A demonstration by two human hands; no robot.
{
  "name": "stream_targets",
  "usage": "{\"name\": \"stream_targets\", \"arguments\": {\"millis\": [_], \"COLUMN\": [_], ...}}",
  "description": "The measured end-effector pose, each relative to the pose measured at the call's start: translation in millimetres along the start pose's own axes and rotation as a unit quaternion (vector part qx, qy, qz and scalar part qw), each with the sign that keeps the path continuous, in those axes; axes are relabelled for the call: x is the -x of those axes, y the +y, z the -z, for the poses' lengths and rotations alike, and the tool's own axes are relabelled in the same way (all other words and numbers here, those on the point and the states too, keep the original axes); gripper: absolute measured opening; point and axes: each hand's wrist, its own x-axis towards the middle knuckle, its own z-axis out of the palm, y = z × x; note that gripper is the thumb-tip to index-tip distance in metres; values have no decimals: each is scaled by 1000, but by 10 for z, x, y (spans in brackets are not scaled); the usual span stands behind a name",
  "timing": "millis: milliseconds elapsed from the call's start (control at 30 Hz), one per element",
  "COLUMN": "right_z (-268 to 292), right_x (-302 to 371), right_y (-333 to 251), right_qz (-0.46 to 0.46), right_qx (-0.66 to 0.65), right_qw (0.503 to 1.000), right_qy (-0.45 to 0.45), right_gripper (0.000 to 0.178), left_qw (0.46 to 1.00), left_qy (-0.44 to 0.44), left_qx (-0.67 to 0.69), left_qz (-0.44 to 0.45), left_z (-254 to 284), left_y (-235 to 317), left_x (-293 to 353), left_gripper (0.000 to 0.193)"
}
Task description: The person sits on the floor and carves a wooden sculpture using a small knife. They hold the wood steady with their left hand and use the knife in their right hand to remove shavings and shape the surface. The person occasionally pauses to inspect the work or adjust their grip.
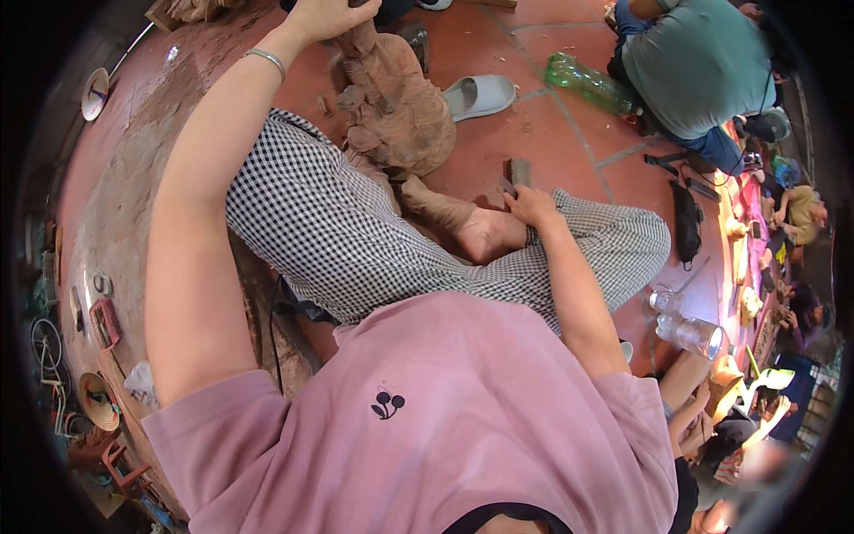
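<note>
A brown carved wooden figure (405,111) stands on the floor in front of my crossed legs. At its upper end is my left hand (327,16), closed on it, with part of the hand cut off by the upper edge. One finger reaches out to the right there. My right hand (534,206) rests low by my bare foot (480,233) and checked trouser leg. Its fingers are closed on a small dark flat piece (508,187), whose kind I cannot make out. Just beyond those fingertips is a small grey-brown block (519,169).
A pale grey slipper (480,96) lies right of the carving. Farther right are a green plastic bottle (587,82), a crouching person in a green shirt (698,67), a black pouch (686,222) and clear containers (687,334). More people sit along the right rim.
</note>
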Motion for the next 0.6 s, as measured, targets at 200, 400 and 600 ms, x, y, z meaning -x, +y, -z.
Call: {"name": "stream_targets", "arguments": {"millis": [200, 400, 600], "right_z": [-8, -66, -107], "right_x": [-299, -433, -608], "right_y": [-335, -496, -446], "right_qz": [61, 86, 98], "right_qx": [-11, -27, -291], "right_qw": [998, 995, 951], "right_qy": [-24, -43, -6], "right_gripper": [52, 50, 44], "left_qw": [1000, 1000, 999], "left_qy": [-8, 8, -4], "left_qx": [-4, -2, 52], "left_qz": [2, -18, 11], "left_z": [41, 2, 8], "left_y": [213, 185, 161], "left_x": [4, 36, 10], "left_gripper": [20, 15, 13]}}
